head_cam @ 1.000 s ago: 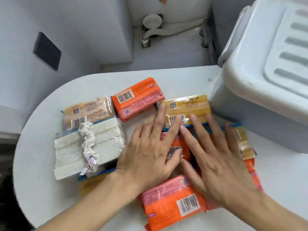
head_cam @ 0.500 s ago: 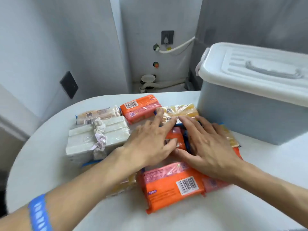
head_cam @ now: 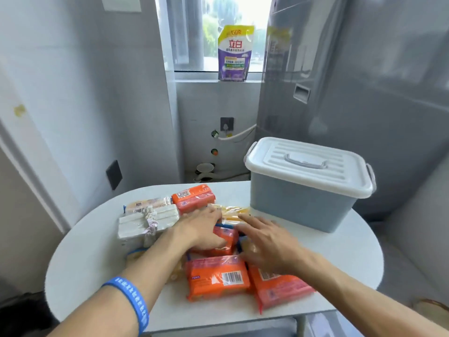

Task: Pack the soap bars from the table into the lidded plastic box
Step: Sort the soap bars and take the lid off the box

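Several wrapped soap packs lie clustered on a white round table: orange packs, a far orange pack, yellow packs and a white bundle of bars. My left hand rests flat with fingers spread on the middle packs. Beside it, my right hand hovers just over or on the packs, fingers apart and blurred. Neither hand grips a pack. The grey-blue plastic box stands at the table's back right, its white lid closed with side latches.
A grey fridge rises behind the box. On the window sill stands a purple detergent pouch. A wall runs along the left. A pipe and drain fitting sit on the floor beyond the table.
The view has tilted up and pulled back, so the box, window and fridge show fully. Both hands stay on the soap pile; the right hand has shifted slightly right.
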